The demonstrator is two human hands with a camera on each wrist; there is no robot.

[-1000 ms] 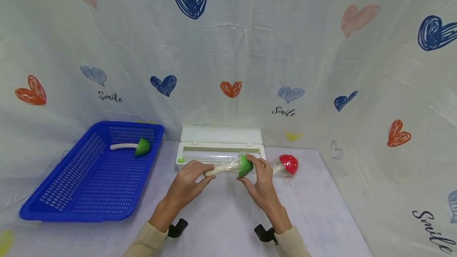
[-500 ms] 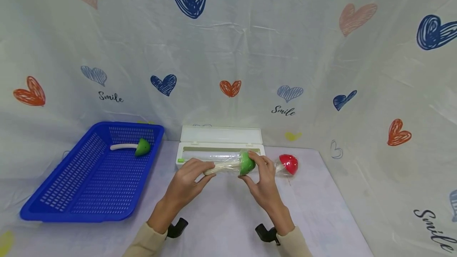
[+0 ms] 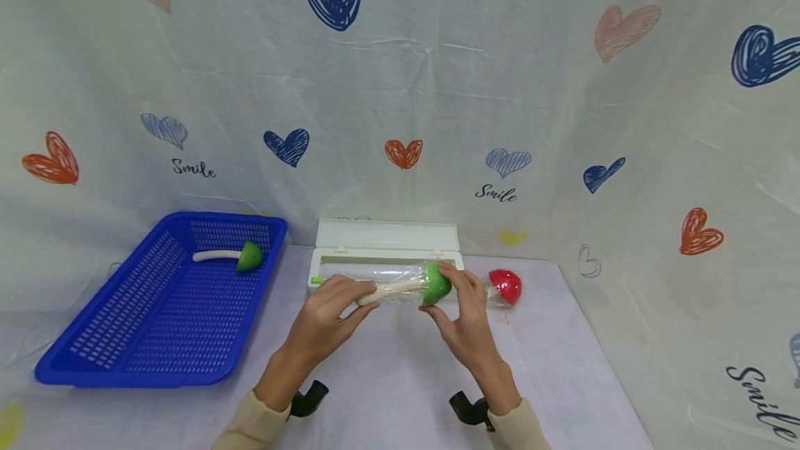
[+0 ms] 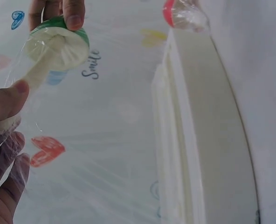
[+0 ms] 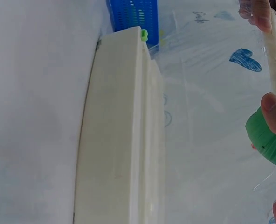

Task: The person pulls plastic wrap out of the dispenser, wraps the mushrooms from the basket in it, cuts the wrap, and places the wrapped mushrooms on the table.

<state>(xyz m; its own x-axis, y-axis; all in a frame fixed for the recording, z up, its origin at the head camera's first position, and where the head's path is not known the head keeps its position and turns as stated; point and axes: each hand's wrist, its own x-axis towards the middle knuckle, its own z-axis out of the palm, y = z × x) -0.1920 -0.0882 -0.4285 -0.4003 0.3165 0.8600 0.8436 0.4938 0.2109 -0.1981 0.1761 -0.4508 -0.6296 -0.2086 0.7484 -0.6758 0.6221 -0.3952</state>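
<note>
A toy mushroom with a green cap [image 3: 437, 285] and a pale stem [image 3: 400, 289] is held level above the table, clear cling film around it. My left hand [image 3: 325, 314] pinches the stem's end, film bunched at its fingers in the left wrist view. My right hand [image 3: 465, 318] grips the cap between thumb and fingers. Just behind the mushroom stands a white cling film dispenser [image 3: 387, 255], lid raised, with a film roll [image 3: 369, 271] inside. To the right lies a red-capped mushroom [image 3: 505, 287], film-wrapped, its stem mostly hidden behind my right hand.
On the left is a blue perforated basket [image 3: 150, 360], holding another green-capped mushroom [image 3: 248, 257]. The table's white cover [image 3: 400, 380] meets a hanging sheet with printed hearts [image 3: 400, 89] behind the dispenser and along the right.
My right hand and the green cap have shifted slightly right and away from me. The left hand stays nearly in place on the stem.
</note>
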